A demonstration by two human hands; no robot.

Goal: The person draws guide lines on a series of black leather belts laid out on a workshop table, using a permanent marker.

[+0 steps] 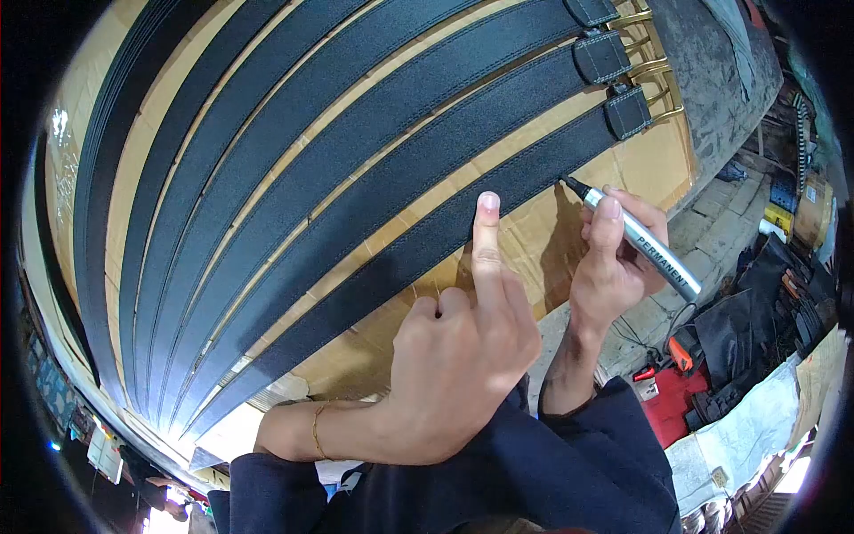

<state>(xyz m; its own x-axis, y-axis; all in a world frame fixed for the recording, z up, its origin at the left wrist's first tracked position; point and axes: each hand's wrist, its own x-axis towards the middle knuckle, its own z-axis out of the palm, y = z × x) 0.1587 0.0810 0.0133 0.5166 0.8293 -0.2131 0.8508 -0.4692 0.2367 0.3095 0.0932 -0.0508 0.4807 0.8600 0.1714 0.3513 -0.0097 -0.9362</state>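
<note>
The nearest belt (374, 258) is the black, stitched strap lying lowest in a fan of black belts, and it runs from lower left to upper right across a sheet of brown cardboard (534, 236) on the surface. The other belts lie side by side beyond it, with strips of cardboard showing between them.

The left hand (463, 356) is just below the nearest belt. Its index finger (487, 222) is stretched out straight with the tip pressed on the belt's near edge, and the other fingers are curled in, gripping nothing. A thin gold bracelet (316, 432) sits on that wrist.

The right hand (614, 267) is to the right of that finger and apart from the left hand. It is clamped around a silver marker (645, 240) that bears the word PERMANENT. The marker's dark tip touches the near edge of the nearest belt, a little short of its black keeper loop (628, 111). A gold buckle (663, 98) lies past that loop, at the upper right end of the belt. 2 more keeper loops show on the neighbouring belts above it.

Dark blue sleeves (534, 481) cover both forearms, below the nearest belt. To the right of the belt, past the edge of the surface and lower down, lie a red cloth (676, 405) and an orange-handled tool (680, 353).
</note>
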